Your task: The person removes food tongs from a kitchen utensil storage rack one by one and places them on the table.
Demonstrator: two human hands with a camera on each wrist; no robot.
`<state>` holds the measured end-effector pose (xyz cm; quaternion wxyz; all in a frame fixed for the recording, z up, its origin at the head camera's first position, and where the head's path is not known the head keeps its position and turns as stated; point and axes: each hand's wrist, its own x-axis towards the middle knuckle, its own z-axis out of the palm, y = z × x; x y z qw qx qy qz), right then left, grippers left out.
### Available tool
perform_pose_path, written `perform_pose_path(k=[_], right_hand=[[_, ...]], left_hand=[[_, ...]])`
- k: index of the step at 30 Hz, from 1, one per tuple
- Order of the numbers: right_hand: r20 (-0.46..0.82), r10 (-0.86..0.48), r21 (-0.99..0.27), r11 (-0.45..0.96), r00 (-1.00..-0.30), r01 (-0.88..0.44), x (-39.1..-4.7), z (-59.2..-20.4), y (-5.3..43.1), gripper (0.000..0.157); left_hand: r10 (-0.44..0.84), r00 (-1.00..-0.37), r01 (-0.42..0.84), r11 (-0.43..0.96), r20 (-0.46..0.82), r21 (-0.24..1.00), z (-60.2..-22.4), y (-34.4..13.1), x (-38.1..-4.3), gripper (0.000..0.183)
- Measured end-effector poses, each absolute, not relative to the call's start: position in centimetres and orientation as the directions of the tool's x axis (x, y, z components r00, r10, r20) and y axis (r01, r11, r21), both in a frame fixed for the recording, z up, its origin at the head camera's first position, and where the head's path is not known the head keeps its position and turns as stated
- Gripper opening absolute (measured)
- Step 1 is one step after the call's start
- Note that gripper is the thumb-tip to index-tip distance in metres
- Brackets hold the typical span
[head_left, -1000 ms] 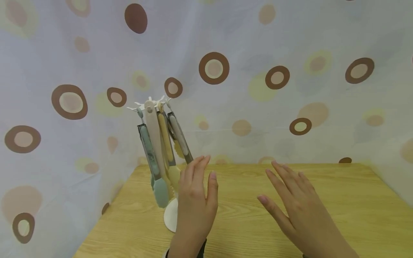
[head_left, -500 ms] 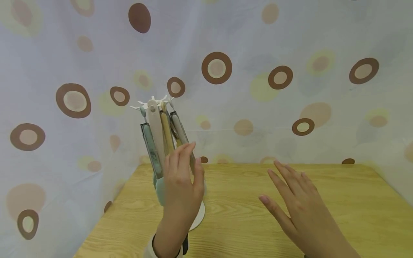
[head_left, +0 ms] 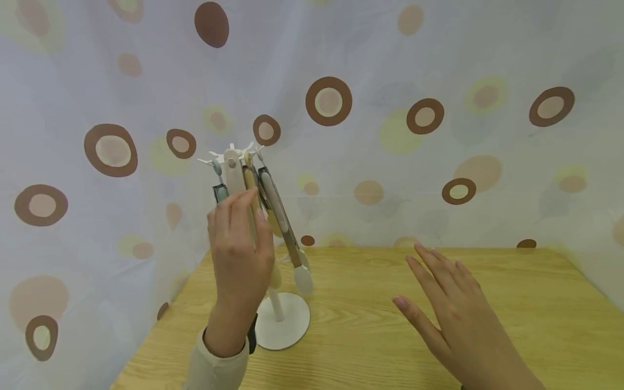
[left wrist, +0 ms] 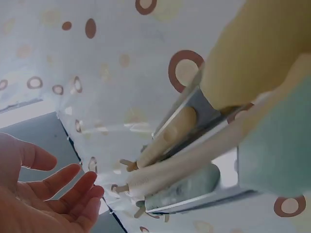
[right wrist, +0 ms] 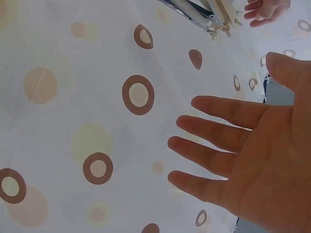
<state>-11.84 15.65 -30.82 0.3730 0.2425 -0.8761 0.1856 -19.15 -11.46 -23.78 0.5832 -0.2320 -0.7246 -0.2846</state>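
Note:
My left hand (head_left: 240, 244) is raised in front of a white stand (head_left: 291, 327) with hooks at its top. Its fingers bend loosely and hold nothing; the left wrist view shows a gap between them and the hanging utensils. From the hooks hang green tongs (left wrist: 274, 141), a beige utensil (head_left: 234, 174) with a long handle, yellow tongs (left wrist: 252, 58) and grey-handled tongs (head_left: 277, 205) with pale tips. In the head view my left hand hides most of the green tongs and the beige utensil's lower part. Right of the stand, my right hand (head_left: 453, 314) hovers with spread fingers, touching nothing.
The wooden tabletop (head_left: 361, 325) carries the stand on its left side. A pale curtain (head_left: 361, 49) with brown ring patterns hangs behind the table and along its left side.
My left hand has moved left and up, from beside the stand to in front of the hanging utensils. The stand's base now shows to its right. The right hand stays almost still.

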Motion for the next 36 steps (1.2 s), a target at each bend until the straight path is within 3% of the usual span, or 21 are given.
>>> perform_pose_path(k=[9,14,29,36], right_hand=[[0.747,-0.292,-0.14,0.809,-0.597,-0.571,-11.9,-30.9,15.5,0.063],[0.741,-0.293,-0.144,0.81,-0.605,-0.569,-11.8,-30.9,15.5,0.063],[0.726,-0.297,-0.146,0.815,-0.621,-0.56,-11.7,-30.8,15.4,0.061],[0.719,-0.294,-0.152,0.818,-0.63,-0.555,-11.6,-30.7,15.2,0.06]], left_hand=[[-0.076,-0.06,0.688,0.719,0.995,0.096,-21.9,-13.5,-20.7,0.027],[-0.095,-0.039,0.674,0.732,0.995,0.096,-21.0,-14.3,-21.3,0.028],[-0.004,-0.135,0.663,0.742,0.991,0.094,-18.5,-17.2,-23.8,0.031],[0.093,-0.276,0.68,0.723,0.957,0.125,-17.6,-18.7,-25.5,0.033]])
